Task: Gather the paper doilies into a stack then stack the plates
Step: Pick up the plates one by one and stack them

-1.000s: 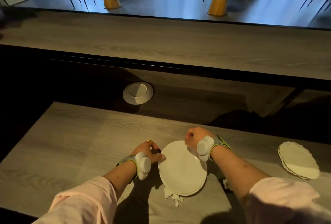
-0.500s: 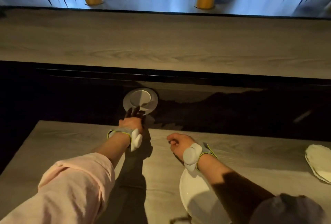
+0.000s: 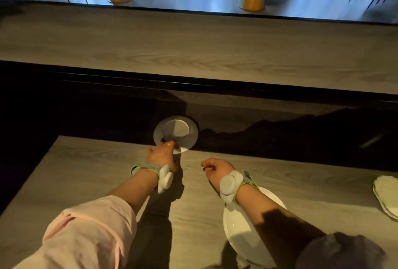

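Note:
A small white plate (image 3: 176,132) lies at the far edge of the wooden table, partly over the dark strip behind it. My left hand (image 3: 162,155) grips its near rim, thumb on top. A larger white plate (image 3: 241,227) rests on the table near me, partly hidden under my right forearm. My right hand (image 3: 213,169) hovers above the table beyond it, fingers curled with nothing in them. A stack of scalloped paper doilies (image 3: 387,195) sits at the right edge of view. A scrap of doily peeks out below the large plate.
The wooden table (image 3: 86,174) ends at a dark glossy strip (image 3: 280,139). Behind it runs a higher wooden counter (image 3: 193,49). Beyond the counter are yellow table pedestals and chairs on the floor.
My left hand left the large plate, reached forward to the small plate and closed on its rim. My right hand let go of the large plate. The view shifted forward.

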The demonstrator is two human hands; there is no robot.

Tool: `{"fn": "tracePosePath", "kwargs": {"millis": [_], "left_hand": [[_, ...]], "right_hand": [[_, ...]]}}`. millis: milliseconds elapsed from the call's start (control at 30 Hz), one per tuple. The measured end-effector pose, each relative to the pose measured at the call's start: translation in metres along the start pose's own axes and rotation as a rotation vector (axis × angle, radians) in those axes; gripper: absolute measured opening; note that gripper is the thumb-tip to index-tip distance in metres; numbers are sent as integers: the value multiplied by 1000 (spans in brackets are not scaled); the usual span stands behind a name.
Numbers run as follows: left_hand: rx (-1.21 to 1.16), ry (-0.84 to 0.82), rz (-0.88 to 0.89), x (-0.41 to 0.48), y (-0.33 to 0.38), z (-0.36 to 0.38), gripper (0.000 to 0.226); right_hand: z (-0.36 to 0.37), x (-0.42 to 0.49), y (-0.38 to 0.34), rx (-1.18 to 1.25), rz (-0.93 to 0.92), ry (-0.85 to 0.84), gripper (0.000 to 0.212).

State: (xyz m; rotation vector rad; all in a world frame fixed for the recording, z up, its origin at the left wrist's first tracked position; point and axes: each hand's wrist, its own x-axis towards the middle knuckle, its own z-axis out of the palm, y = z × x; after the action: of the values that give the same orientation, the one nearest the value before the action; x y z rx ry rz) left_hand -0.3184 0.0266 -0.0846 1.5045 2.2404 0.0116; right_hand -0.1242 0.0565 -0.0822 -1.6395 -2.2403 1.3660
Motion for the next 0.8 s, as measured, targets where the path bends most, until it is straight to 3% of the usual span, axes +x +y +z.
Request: {"fn": "tracePosePath", "kwargs": {"millis": [233, 367, 500, 700, 800], "left_hand": [[-62, 76, 11, -91, -14, 19, 37], [-275, 127, -43, -116, -22, 29, 35], [-298, 48, -144, -127, -32, 40, 51], [-277, 19, -176, -136, -35, 47, 59], [-460, 63, -207, -137, -37, 43, 60]], "right_hand": [[13, -8, -31, -133, 22, -104, 46], [23, -14, -39, -184, 64, -111, 40], [29, -18, -43, -244, 123, -81, 50], [24, -25, -54, -325, 176, -218, 47], [24, -32, -55, -125, 146, -235, 45]]}}
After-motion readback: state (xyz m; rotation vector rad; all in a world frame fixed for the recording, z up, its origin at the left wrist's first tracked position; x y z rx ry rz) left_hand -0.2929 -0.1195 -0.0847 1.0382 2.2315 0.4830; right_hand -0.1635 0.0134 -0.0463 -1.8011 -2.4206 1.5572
